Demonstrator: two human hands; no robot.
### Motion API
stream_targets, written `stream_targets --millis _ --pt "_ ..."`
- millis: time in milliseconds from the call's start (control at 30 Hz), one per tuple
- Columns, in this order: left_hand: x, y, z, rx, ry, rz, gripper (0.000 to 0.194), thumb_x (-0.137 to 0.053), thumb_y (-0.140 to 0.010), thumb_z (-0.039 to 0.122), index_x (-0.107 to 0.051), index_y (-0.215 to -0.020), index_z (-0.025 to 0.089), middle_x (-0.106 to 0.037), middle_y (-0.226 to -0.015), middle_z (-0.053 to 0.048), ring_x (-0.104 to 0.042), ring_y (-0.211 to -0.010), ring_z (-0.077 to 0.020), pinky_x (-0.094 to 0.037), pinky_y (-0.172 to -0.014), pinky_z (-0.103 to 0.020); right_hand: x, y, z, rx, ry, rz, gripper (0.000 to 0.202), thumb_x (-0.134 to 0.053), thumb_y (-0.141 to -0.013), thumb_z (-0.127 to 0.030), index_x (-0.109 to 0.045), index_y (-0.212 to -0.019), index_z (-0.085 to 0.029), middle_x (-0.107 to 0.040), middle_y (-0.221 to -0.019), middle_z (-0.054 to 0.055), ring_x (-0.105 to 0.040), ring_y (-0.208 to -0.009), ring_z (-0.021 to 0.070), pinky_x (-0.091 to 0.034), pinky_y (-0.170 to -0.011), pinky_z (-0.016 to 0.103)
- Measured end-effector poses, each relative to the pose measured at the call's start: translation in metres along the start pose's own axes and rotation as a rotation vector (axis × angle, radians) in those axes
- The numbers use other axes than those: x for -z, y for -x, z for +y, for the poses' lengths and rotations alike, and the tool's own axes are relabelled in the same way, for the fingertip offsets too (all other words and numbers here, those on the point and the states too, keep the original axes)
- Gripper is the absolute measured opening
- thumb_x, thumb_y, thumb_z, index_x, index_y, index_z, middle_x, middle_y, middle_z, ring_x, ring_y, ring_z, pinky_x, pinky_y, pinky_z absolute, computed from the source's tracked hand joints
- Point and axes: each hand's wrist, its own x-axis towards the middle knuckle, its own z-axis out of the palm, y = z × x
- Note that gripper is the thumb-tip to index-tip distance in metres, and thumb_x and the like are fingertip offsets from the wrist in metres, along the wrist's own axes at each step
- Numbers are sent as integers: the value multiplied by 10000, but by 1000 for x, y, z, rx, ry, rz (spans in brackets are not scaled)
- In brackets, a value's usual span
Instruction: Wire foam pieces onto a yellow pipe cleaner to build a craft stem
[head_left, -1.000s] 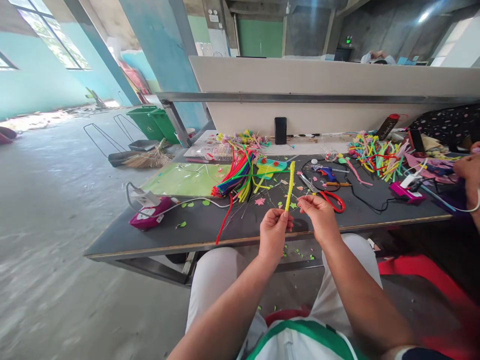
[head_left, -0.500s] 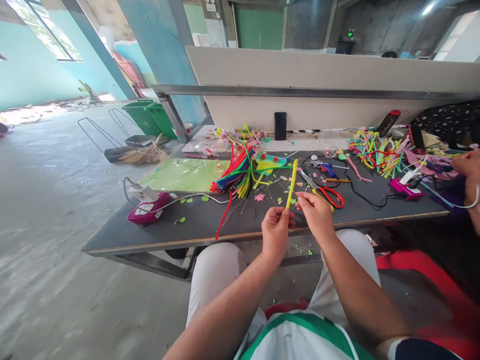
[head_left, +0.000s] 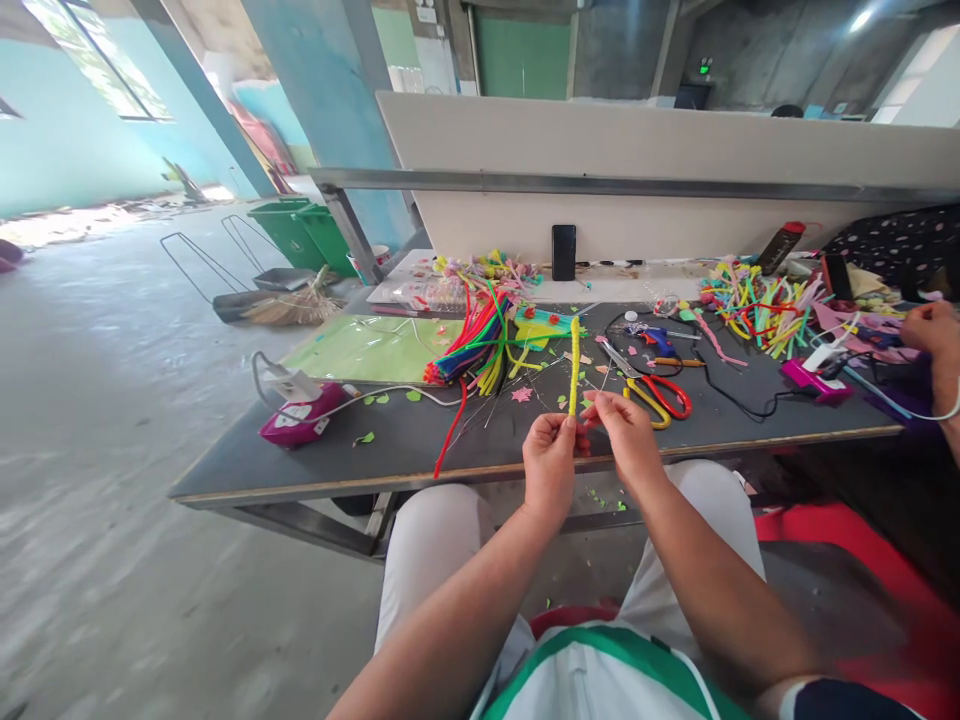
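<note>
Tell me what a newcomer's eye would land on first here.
Probably the bright fan of multicoloured pipe cleaners spread on the dark tabletop, left of the hands. Next, the upright yellow stem pinched in the left hand, with the right hand close beside it. Then the red-handled scissors right of the hands, and the second colourful heap farther right.

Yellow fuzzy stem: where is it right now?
Head view, right of centre: upright in the left hand's fingers, yellow fuzzy stem between the multicoloured bundle and red scissor handle.
</note>
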Motion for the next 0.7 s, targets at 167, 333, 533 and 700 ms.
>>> stream_targets --millis 167,333,533,700 --pt "1 -1 1 12 6 10 231 -664 -753 362 -556 -743 158 -591 -609 22 -535 -519 -85 -443 -512 -209 -9 5 6 -93 66 -57 286 -627 -743 -468 -686 -809 -197 -686 -651 24 -595 -530 180 -467 -492 285" --pt "1 2 2 24 17 -43 214 -647 -767 348 -542 -744 163 -611 -662 8 -536 -518 -84 -439 -490 -210 3 -3 1 42 224 65 267 -588 -781 -438 -686 -755 -191 -687 -668 29 -618 -621 184 -471 -609 290" --pt "-4 8 0 96 -25 -61 240 -672 -736 353 -522 -727 166 -594 -634 9 -521 -490 -80 -417 -450 -195 21 -14 -3 131 260 189 267 -570 -793 -438 -666 -766 -191 -676 -667 31 -590 -582 174 -458 -588 285" --pt "-6 12 -1 104 -27 -80 229 -664 -743 347 -522 -730 168 -595 -613 14 -510 -486 -80 -411 -450 -199 26 -15 -3 236 397 279 248 -539 -823 -408 -660 -773 -197 -685 -694 41 -609 -625 188 -463 -632 298"
